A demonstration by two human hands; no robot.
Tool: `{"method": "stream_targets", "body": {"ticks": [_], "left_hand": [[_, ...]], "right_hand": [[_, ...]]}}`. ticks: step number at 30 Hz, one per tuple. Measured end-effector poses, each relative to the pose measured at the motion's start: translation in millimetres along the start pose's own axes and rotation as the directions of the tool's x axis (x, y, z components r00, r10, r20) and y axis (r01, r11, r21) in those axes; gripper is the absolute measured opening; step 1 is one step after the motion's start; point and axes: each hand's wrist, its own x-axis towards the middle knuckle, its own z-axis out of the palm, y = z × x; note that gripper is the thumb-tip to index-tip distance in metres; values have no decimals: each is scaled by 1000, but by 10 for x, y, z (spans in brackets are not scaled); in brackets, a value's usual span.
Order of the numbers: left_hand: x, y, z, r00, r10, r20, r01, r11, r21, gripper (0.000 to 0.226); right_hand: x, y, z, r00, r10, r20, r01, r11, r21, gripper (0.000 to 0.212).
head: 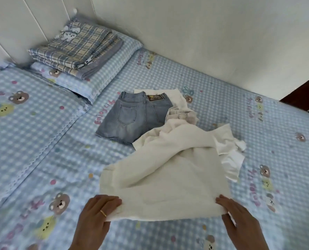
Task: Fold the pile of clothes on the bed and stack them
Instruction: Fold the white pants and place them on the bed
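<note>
White cloth (157,94) mostly hidden under denim shorts (132,116); forearms cut off

The bed sheet (222,98) carries pink lettering among its bears: "Enjoy Life" reads beside the folded denim shorts (132,116), and the same sort of wording recurs elsewhere, too blurred to read. The shorts' brown waistband patch (154,97) bears gold marks, illegible.

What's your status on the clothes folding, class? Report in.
Left hand and right hand each grip a near corner of the cream garment. Folded denim shorts lie beyond. Loose white clothes unfolded, partly under the garment.
</note>
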Motion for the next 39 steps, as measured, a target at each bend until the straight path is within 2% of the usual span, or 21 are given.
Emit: {"method": "stream_targets", "body": {"ticks": [1, 2, 3, 5, 7, 9, 11, 16, 17, 19, 20, 21, 23, 25, 27, 30, 31, 33, 36, 38, 39], "left_hand": [[-129, 232, -74, 1000, 24, 0, -24, 999, -25, 21], [-234, 441, -123, 999, 52, 0, -52, 998, -44, 19], [-324, 678, -186, 997, 78, 6, -77, 995, -64, 19], [-408, 1158, -285, 992, 123, 19, -120, 986, -116, 26], [-403, 1619, -327, 985, 170, -6, -168, 970, -176, 29], [-343, 2059, -371, 978, 199, -61, -208, 948, -242, 18], [-297, 2381, -439, 975, 192, -111, -217, 923, -317, 2], [-310, 3062, -572, 955, 289, -66, -295, 900, -322, 23], [-349, 3175, -565, 961, 270, -56, -272, 896, -352, 24], [-491, 3366, -558, 995, 102, -19, -99, 884, -456, 19], [-598, 3420, -545, 1000, -8, -1, 6, 874, -486, 22], [-709, 3435, -523, 995, -96, 10, 90, 880, -466, 35], [-942, 3345, -389, 977, -191, 91, 209, 932, -296, 73], [-1122, 3253, -233, 917, -283, 281, 316, 946, -77, 93], [-1249, 3217, -102, 838, -364, 406, 366, 927, 77, 80], [-1334, 3307, 6, 839, -407, 362, 411, 909, 69, 29], [-1319, 3365, -4, 830, -452, 328, 463, 885, 49, 23], [-1294, 3437, -4, 793, -524, 310, 545, 838, 24, 15], [-1324, 3493, 72, 781, -543, 309, 566, 824, 18, 8], [-1360, 3539, 135, 740, -549, 388, 599, 801, -9, 17], [-1365, 3588, 162, 698, -567, 438, 653, 755, -62, 24]], "right_hand": [[-202, 20, -51, 997, 51, 62, -50, 999, -10, 48], [-370, -10, -105, 987, 113, 115, -115, 993, 13, 57], [-546, -64, -177, 985, 109, 133, -118, 991, 60, 54], [-828, -317, -369, 988, -17, 155, -14, 980, 199, 31], [-1067, -635, -484, 963, -209, 169, 164, 954, 250, 49], [-1251, -837, -696, 952, -274, 134, 223, 925, 307, 71], [-1378, -878, -968, 978, -203, 51, 163, 890, 426, 78], [-1663, -827, -1485, 982, -178, -68, 190, 880, 436, 67], [-1694, -768, -1554, 986, -140, -94, 168, 868, 467, 55], [-1761, -602, -1747, 995, 6, -101, 50, 842, 538, 33], [-1801, -492, -1832, 994, 77, -72, -23, 827, 562, 34], [-1840, -382, -1908, 990, 135, -49, -81, 805, 587, 41], [-1906, -220, -2040, 979, 194, -60, -119, 787, 605, 46], [-1999, -101, -2175, 972, 204, -118, -97, 800, 592, 42], [-2082, 32, -2296, 959, 229, -169, -89, 805, 586, 37], [-2224, 313, -2454, 938, 280, -204, -110, 797, 593, 33], [-2277, 411, -2506, 934, 289, -210, -111, 793, 599, 33], [-2397, 603, -2586, 926, 319, -201, -140, 785, 604, 33], [-2591, 837, -2665, 889, 413, -196, -218, 760, 612, 33], [-2682, 937, -2691, 879, 436, -192, -239, 751, 616, 36], [-2713, 961, -2708, 880, 435, -192, -240, 755, 610, 36]]}}
